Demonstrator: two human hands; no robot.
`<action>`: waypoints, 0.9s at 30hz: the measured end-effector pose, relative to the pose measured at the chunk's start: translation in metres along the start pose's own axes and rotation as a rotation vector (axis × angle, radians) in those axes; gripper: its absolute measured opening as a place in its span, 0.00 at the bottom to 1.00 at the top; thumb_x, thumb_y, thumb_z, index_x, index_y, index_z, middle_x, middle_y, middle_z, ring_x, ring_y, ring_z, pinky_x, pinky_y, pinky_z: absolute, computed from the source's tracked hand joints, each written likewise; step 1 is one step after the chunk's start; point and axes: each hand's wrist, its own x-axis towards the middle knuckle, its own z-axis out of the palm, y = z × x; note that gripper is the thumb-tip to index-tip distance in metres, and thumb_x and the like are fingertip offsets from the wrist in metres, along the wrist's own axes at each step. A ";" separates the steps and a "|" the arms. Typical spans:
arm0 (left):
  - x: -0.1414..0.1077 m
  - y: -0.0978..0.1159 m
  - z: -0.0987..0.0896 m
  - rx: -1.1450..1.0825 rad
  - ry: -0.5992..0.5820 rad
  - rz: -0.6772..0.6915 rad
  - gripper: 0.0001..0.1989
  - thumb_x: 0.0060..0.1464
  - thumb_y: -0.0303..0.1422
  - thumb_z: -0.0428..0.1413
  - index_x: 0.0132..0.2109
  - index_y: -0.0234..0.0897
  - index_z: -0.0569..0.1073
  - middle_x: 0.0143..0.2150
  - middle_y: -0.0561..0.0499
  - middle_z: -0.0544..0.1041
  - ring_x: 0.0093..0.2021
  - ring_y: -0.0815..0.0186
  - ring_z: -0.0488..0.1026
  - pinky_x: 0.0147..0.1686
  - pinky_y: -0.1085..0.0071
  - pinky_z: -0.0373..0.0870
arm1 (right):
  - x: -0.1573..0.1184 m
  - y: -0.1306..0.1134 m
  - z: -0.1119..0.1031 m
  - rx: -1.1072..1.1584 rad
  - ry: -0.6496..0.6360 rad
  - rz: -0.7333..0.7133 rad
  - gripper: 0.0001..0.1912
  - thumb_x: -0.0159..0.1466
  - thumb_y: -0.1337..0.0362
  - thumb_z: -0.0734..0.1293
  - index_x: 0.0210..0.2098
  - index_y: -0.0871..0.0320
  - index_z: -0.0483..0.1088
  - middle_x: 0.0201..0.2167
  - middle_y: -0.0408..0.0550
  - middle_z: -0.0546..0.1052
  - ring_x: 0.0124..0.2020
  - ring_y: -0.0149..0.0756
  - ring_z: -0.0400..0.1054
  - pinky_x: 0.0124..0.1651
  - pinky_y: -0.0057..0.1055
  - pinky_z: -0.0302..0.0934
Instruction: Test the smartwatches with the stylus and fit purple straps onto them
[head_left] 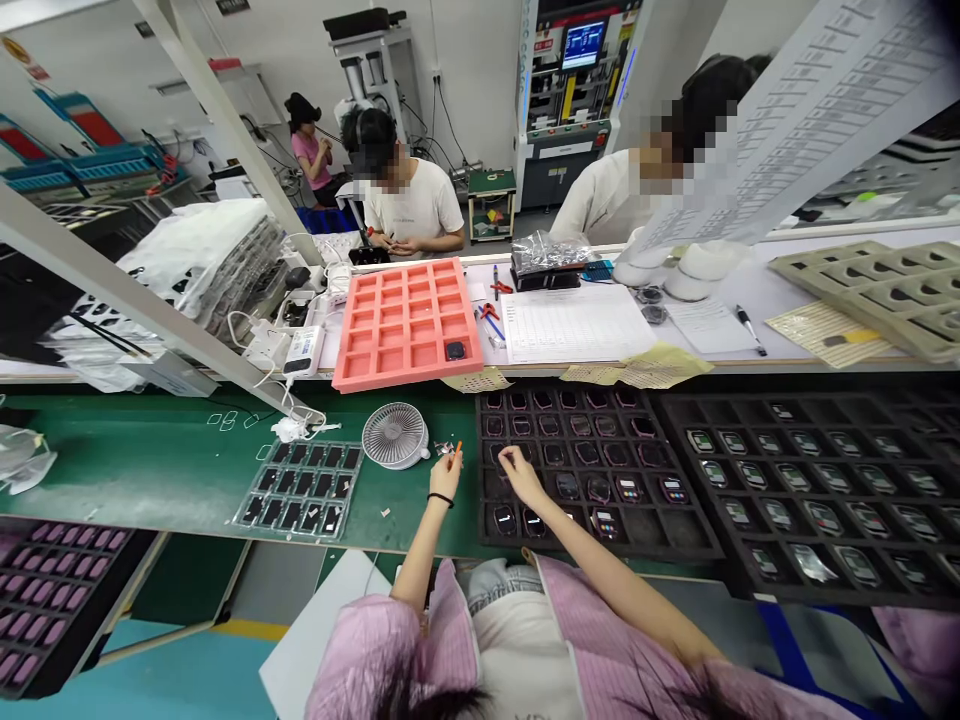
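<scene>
Where the green bench mat (150,455) begins at the left, a grid of dark rectangular panels (300,490) lies flat on it, with a small white desk fan (395,435) just beyond; beside the fan, the left hand (448,478), a black band on its wrist, is closed narrowly, its fingers seemingly holding a slim orange-tipped pick (457,455); a few silvery scraps (448,450) lie just by it on the mat; the right hand (521,475) reaches over the left side of a black compartment tray (675,530), its fingertips (501,453) narrowly bunched and down at a cell, though whether they hold anything I cannot tell; small rectangular modules (600,490) sit in many of that tray's cells; further right, a second black compartment tray (862,400) carries more of them; the step in hand looks like close fingerwork at the first tray's cells, and that cell would seem to call for a careful fingertip pinch.
</scene>
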 end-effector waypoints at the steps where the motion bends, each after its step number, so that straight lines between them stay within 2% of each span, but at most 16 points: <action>1: 0.005 -0.007 -0.002 0.075 0.022 -0.038 0.19 0.58 0.42 0.51 0.24 0.36 0.68 0.20 0.53 0.69 0.27 0.66 0.71 0.29 0.74 0.61 | -0.001 0.004 0.004 -0.062 -0.016 -0.009 0.09 0.59 0.54 0.63 0.32 0.52 0.64 0.23 0.39 0.70 0.24 0.36 0.67 0.30 0.31 0.61; 5: 0.015 -0.024 -0.001 0.236 0.071 -0.204 0.15 0.59 0.38 0.51 0.27 0.37 0.70 0.27 0.48 0.76 0.36 0.60 0.76 0.34 0.72 0.63 | -0.011 0.011 0.010 -0.267 -0.037 -0.044 0.04 0.59 0.62 0.63 0.34 0.53 0.67 0.34 0.45 0.74 0.38 0.41 0.71 0.41 0.35 0.63; 9: 0.014 -0.031 -0.001 0.302 0.100 -0.284 0.14 0.62 0.39 0.47 0.38 0.35 0.71 0.35 0.41 0.79 0.41 0.55 0.76 0.36 0.69 0.65 | -0.018 0.017 -0.015 -0.419 0.069 -0.008 0.09 0.62 0.60 0.59 0.39 0.55 0.66 0.43 0.52 0.70 0.46 0.45 0.68 0.43 0.38 0.63; 13: 0.000 -0.027 0.002 0.295 0.079 -0.242 0.13 0.64 0.35 0.43 0.45 0.34 0.69 0.36 0.40 0.79 0.39 0.56 0.76 0.36 0.69 0.65 | -0.022 0.026 -0.037 -0.452 0.156 0.082 0.06 0.59 0.60 0.63 0.29 0.56 0.63 0.40 0.58 0.69 0.47 0.52 0.66 0.42 0.40 0.62; 17: -0.020 -0.013 0.016 0.238 -0.020 -0.094 0.11 0.62 0.33 0.45 0.42 0.38 0.71 0.31 0.50 0.77 0.33 0.64 0.75 0.34 0.74 0.64 | -0.023 0.031 -0.034 -0.324 0.180 0.125 0.13 0.54 0.60 0.69 0.24 0.54 0.59 0.34 0.52 0.70 0.45 0.50 0.66 0.40 0.37 0.60; 20: -0.032 0.000 0.031 0.126 -0.108 0.034 0.10 0.61 0.35 0.47 0.38 0.38 0.72 0.26 0.54 0.74 0.28 0.69 0.71 0.32 0.76 0.63 | -0.022 0.030 -0.028 -0.148 0.159 0.147 0.16 0.51 0.54 0.71 0.25 0.53 0.59 0.24 0.43 0.68 0.34 0.43 0.68 0.33 0.33 0.59; 23: -0.039 0.013 0.043 -0.079 -0.242 0.125 0.16 0.59 0.41 0.47 0.32 0.35 0.72 0.18 0.57 0.66 0.21 0.71 0.65 0.27 0.77 0.61 | -0.018 0.023 -0.026 0.093 0.127 0.169 0.20 0.51 0.45 0.68 0.30 0.53 0.61 0.18 0.38 0.66 0.23 0.37 0.66 0.24 0.29 0.55; 27: -0.045 0.030 0.052 -0.210 -0.339 0.154 0.24 0.57 0.49 0.44 0.27 0.34 0.71 0.15 0.59 0.59 0.17 0.73 0.57 0.22 0.76 0.56 | -0.011 0.002 -0.028 0.418 0.094 0.182 0.24 0.51 0.41 0.66 0.35 0.53 0.63 0.20 0.38 0.68 0.18 0.32 0.63 0.18 0.27 0.52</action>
